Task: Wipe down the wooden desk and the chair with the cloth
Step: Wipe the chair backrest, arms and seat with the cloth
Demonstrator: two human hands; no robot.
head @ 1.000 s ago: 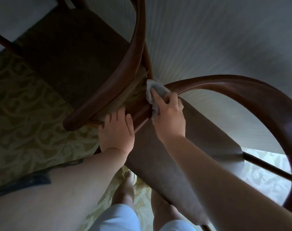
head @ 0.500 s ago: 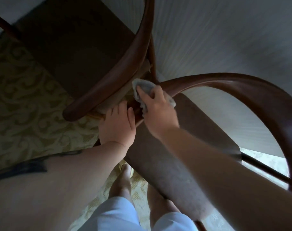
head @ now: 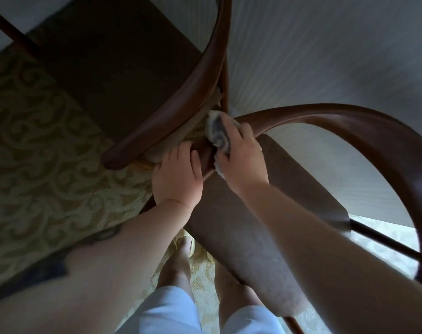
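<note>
While you stand over the patterned green-gold carpet (head: 43, 150), two dark brown wooden chairs with curved backs are in view: one at upper left (head: 181, 92), and the nearer chair (head: 350, 121) with a brown upholstered seat (head: 253, 227) below you. Your left hand (head: 178, 177) rests on the nearer chair's frame at the seat's front corner, fingers curled over the edge. Your right hand (head: 243, 160) grips the crumpled grey cloth (head: 218, 132), pressing it against the curved rail's end, just beside your left hand.
</note>
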